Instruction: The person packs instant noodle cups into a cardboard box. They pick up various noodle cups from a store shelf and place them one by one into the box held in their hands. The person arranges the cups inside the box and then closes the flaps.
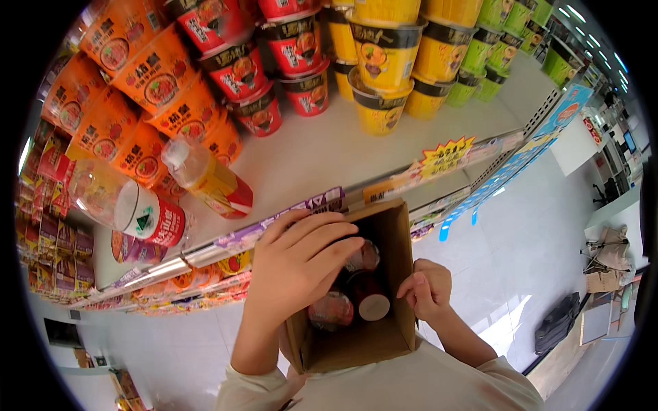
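Observation:
A cardboard box (354,354) is held up against my shirt, its open top facing me and its far edge by the shelf. Inside lie a wrapped reddish cup or tub (331,309), a dark red cup with a pale round end (374,306) and another wrapped item (364,256), partly covered by my fingers. My left hand (300,262) spans the box's left side and opening, fingers extended and slightly apart, nothing visibly in them. Beside the right wall, my right hand (429,288) has curled fingers close to the rim; whether they grip the cardboard is unclear.
On the shelf (303,149) stand stacked orange (162,90), red (306,95), yellow (380,105) and green noodle cups (465,85). A juice bottle (211,180) and a larger clear bottle (149,210) stand near its left front. A black bag (556,322) lies on the right.

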Available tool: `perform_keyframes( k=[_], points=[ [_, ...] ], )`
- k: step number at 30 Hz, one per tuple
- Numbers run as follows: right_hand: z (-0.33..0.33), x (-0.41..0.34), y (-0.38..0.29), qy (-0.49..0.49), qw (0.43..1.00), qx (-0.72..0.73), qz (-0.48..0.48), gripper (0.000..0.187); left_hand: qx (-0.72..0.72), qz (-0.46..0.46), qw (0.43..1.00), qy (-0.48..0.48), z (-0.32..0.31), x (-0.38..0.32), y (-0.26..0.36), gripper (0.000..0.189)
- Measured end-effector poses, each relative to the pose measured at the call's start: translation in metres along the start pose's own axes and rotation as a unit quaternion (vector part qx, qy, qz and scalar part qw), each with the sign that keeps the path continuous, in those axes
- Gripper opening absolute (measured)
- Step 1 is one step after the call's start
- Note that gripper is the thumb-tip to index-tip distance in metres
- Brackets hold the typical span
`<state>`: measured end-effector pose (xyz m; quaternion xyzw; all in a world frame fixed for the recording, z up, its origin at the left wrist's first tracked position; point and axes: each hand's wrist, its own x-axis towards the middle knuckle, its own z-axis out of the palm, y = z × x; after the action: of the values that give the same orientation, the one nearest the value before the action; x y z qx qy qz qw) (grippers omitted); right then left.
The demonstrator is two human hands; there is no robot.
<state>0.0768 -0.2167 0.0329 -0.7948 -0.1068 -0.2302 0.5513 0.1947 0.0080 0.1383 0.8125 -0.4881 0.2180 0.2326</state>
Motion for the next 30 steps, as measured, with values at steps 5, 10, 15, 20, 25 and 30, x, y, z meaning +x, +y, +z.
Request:
perform_keyframes(
  k=[5,10,15,20,25,30],
  points=[
    [0.005,0.018,-0.008,0.013,0.998,0.010,0.067,0.042,-0.198,-0.145,0.968,0.044,0.028,-0.030,-0.032,0.028],
    [-0.022,0.120,-0.020,0.099,0.985,-0.056,-0.128,0.031,-0.217,-0.147,0.962,0.080,0.032,-0.036,-0.028,0.027],
    [-0.037,0.243,-0.068,0.234,0.955,-0.011,-0.182,0.082,-0.258,-0.154,0.948,0.100,0.034,-0.042,-0.033,0.026],
    [-0.019,0.305,-0.052,0.284,0.939,-0.008,-0.195,0.101,-0.275,-0.147,0.945,0.098,0.030,-0.042,-0.032,0.026],
    [0.010,0.319,-0.037,0.378,0.889,-0.161,-0.201,0.102,-0.272,-0.140,0.946,0.108,0.033,-0.050,-0.036,0.026],
    [0.016,0.321,-0.033,0.406,0.870,-0.192,-0.204,0.094,-0.272,-0.148,0.944,0.115,0.036,-0.046,-0.035,0.026]
  ],
)
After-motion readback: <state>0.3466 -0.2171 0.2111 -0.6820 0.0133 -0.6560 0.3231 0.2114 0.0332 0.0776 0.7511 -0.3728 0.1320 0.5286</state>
